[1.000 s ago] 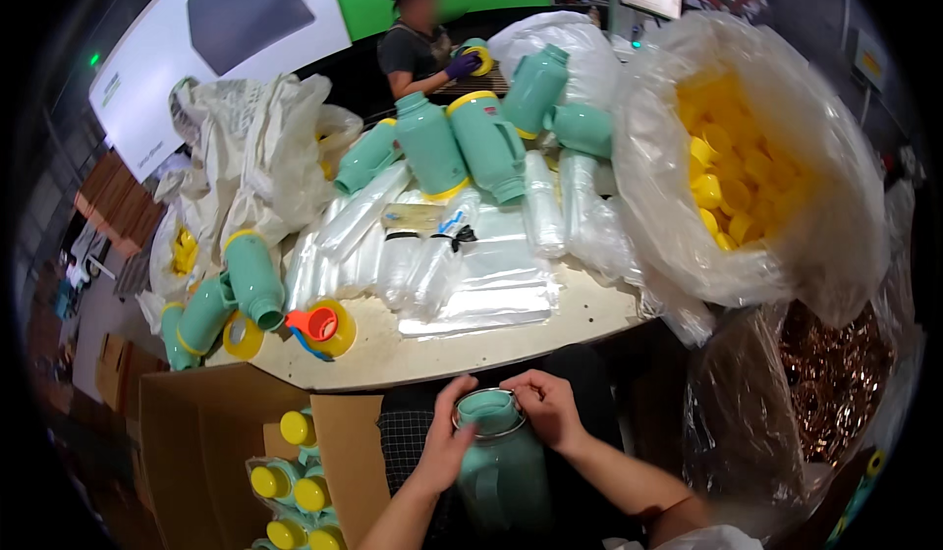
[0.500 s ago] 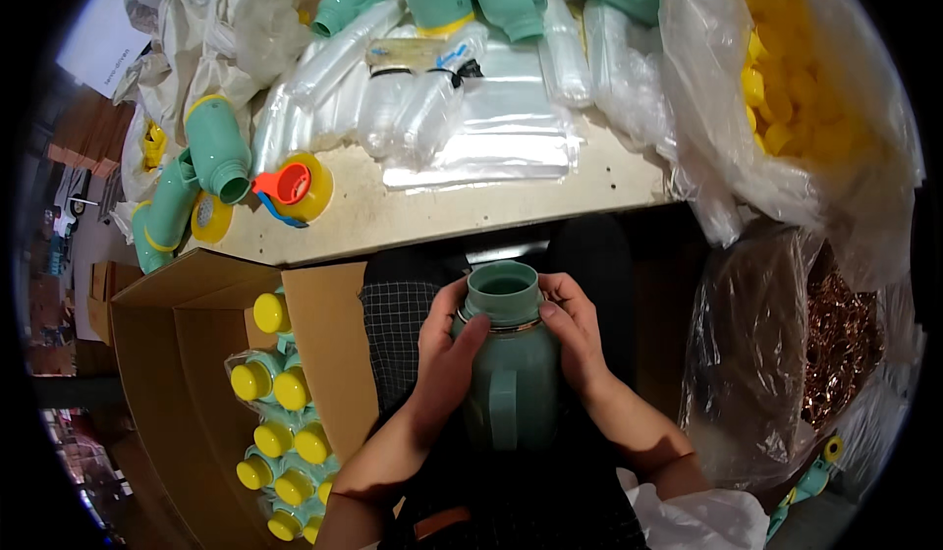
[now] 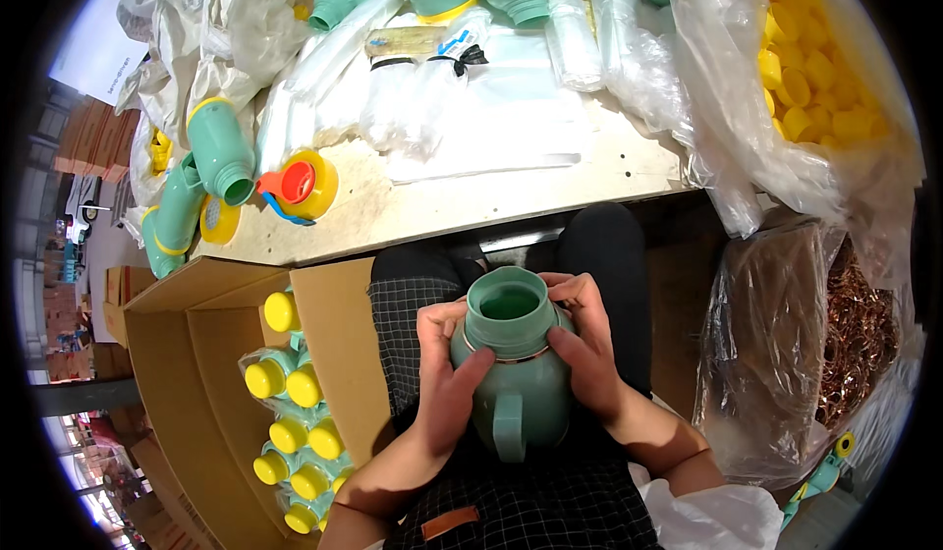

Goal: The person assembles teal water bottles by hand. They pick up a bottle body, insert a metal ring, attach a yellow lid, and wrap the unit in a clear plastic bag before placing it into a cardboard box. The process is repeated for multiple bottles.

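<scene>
Between my hands, over my lap, is a green plastic jug (image 3: 521, 403) with an uncapped round mouth and a handle facing me. A thin copper-coloured ring (image 3: 521, 358) circles the base of its neck. My left hand (image 3: 450, 358) is wrapped round the left side of the neck and shoulder, its thumb by the ring. My right hand (image 3: 587, 349) grips the right side the same way, thumb pressed near the ring. The fingers on the far side of the jug are partly hidden.
An open cardboard box (image 3: 211, 393) at left holds several green bottles with yellow caps (image 3: 305, 385). Clear plastic bags (image 3: 491, 108), green jugs (image 3: 221, 147) and an orange-and-yellow tape roll (image 3: 306, 185) lie on the table. At right are a bag of yellow caps (image 3: 820, 83) and copper-coloured rings (image 3: 859, 344).
The jug has tilted slightly, so more of its mouth and inside shows. My fingers have shifted around its neck, still holding it. The view has brightened and moved slightly.
</scene>
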### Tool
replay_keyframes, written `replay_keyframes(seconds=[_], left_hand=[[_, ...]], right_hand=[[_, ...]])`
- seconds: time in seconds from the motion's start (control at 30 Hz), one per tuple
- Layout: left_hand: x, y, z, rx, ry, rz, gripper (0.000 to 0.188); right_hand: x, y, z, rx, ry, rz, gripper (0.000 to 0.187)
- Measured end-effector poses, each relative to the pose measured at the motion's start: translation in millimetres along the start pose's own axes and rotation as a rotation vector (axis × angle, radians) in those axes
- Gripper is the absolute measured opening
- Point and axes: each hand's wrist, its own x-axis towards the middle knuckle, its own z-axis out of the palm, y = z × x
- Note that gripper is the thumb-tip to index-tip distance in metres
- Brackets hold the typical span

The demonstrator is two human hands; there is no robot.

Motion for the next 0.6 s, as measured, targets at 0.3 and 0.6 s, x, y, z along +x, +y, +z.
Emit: replay_keyframes(seconds=[0.3,0.6], left_hand=[[17,-9,-13,-0.19,-0.049,-0.109,0.035],[41,-10,-31,-0.218,-0.256,-0.305,0.024]], right_hand=[[13,-4,-11,0.15,0.016,0.34,0.028],[35,0,-14,0.423,-0.178,0.587,0.023]])
